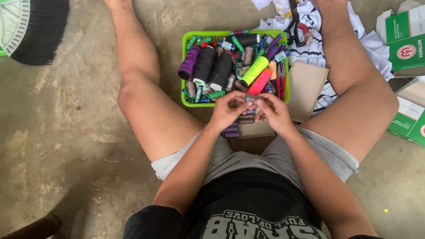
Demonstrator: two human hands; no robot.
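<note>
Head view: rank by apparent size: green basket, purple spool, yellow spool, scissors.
1. Green basket
2. Scissors
3. Yellow spool and purple spool: look alike, not ranked.

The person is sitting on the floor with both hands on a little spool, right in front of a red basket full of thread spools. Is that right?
Almost. The basket is bright green, not red, as the head view shows. The rest holds: the person sits on the floor, the left hand and right hand meet on a small spool, and the basket in front of them is full of thread spools.
</note>
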